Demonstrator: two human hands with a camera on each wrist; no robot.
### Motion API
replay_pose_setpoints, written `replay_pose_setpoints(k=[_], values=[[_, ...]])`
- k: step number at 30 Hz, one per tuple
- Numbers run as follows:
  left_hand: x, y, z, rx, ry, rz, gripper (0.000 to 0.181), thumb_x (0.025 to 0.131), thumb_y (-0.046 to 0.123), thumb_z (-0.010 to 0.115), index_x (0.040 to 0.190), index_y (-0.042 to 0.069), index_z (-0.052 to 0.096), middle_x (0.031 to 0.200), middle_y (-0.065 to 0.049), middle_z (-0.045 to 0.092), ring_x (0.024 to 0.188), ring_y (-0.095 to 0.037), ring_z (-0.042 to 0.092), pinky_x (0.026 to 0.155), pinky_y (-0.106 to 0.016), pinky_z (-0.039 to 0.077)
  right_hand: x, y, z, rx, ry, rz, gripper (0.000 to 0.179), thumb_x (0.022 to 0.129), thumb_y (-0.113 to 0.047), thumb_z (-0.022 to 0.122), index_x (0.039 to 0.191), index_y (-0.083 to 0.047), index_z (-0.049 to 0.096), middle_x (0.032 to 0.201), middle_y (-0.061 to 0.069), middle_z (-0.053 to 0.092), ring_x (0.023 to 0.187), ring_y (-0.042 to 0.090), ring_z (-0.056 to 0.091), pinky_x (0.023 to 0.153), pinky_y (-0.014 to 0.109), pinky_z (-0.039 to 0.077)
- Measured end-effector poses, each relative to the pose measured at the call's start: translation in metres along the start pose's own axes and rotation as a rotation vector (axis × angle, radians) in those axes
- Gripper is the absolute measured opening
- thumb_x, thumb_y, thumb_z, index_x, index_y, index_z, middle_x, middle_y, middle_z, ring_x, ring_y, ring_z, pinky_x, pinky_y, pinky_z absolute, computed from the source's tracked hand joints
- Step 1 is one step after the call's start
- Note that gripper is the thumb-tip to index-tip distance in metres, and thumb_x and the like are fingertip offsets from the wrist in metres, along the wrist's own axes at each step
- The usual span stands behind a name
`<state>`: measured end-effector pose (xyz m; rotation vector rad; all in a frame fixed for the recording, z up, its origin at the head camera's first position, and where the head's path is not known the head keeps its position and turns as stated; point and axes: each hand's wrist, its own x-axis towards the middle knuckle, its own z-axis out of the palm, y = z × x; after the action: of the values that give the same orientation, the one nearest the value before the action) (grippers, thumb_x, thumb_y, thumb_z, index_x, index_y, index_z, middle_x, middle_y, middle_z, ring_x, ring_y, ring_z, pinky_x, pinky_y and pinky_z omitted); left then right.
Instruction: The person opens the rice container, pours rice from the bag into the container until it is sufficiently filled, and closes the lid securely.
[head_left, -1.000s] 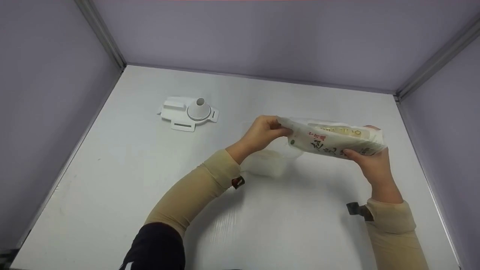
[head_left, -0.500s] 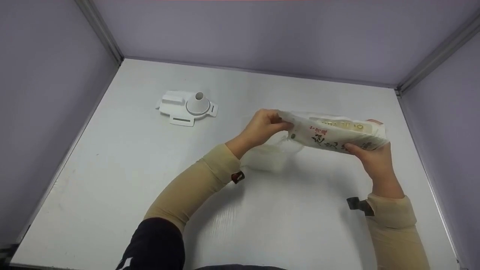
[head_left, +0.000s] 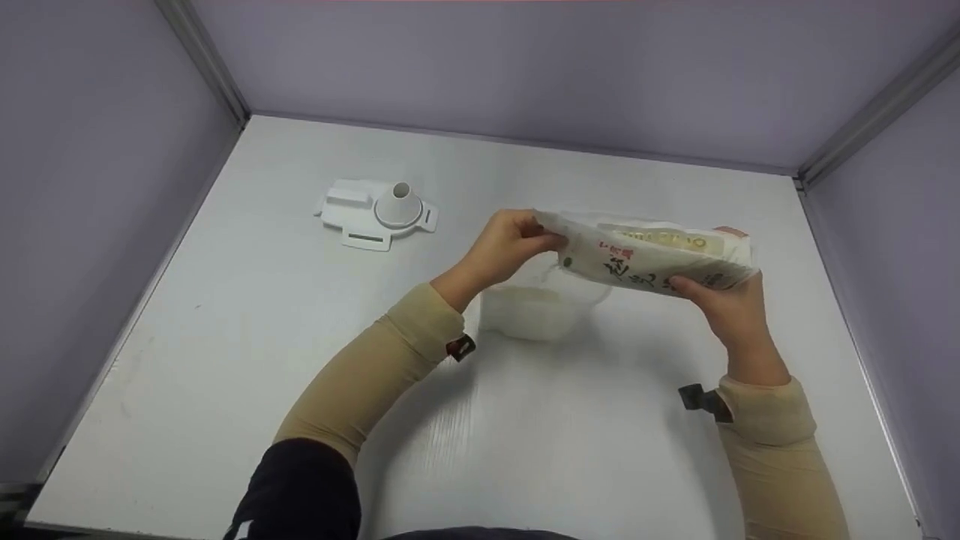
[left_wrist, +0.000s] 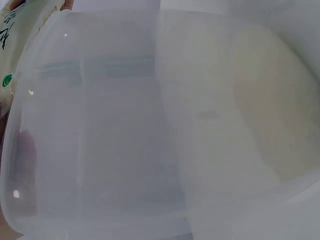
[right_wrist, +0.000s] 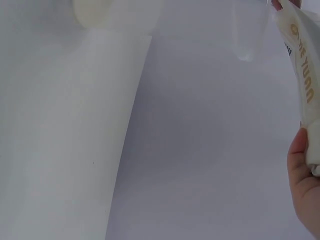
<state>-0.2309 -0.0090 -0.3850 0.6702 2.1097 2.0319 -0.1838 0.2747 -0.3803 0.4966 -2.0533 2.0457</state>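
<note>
A white printed packaging bag (head_left: 637, 259) with dark and red characters is held tilted, its left end over a translucent plastic container (head_left: 525, 311). With thumb and fingers my left hand (head_left: 506, 244) pinches the bag's left end. Farther right, my right hand (head_left: 731, 311) grips the bag's other end from below, thumb on the front. Gold letters show on the bag (right_wrist: 306, 75) in the right wrist view. The container (left_wrist: 120, 125) fills most of the left wrist view, and a pale beige mass (left_wrist: 275, 105) shows through its wall. Part of its rim is hidden behind my left hand and the bag.
On the white table (head_left: 247, 360), back left, lies a flat white plastic piece (head_left: 375, 214) with a cone-shaped spout and slotted tabs. Lilac-grey wall panels (head_left: 510, 67) with metal corner strips enclose the back and sides.
Both hands and the bag have shifted a little to the left and up. The container beneath shows more clearly. My grip on the bag looks the same.
</note>
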Motion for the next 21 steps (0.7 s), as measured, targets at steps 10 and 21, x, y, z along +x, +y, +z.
replay_pose_setpoints(k=[10,21], values=[[-0.003,-0.001,-0.014,-0.007,0.039,0.013,0.018,0.084,-0.002,0.066,0.100,-0.010,0.066,0.100,-0.018,0.067,0.091,-0.020,0.065,0.080,-0.030,0.052,0.005,0.002,0.015,0.000,-0.024,-0.033,0.059,0.069,0.014,0.075,0.119,-0.003,0.049,0.110,0.011,0.059,0.100,0.023,0.057,0.083,0.029,0.051],[0.003,-0.004,-0.017,-0.033,0.040,0.023,0.019,0.084,-0.004,0.065,0.101,-0.011,0.065,0.101,-0.018,0.067,0.091,-0.019,0.065,0.081,-0.031,0.052,0.008,0.005,0.017,0.047,-0.022,-0.050,0.060,0.068,0.019,0.072,0.119,-0.001,0.048,0.110,0.011,0.059,0.100,0.022,0.057,0.083,0.028,0.050]])
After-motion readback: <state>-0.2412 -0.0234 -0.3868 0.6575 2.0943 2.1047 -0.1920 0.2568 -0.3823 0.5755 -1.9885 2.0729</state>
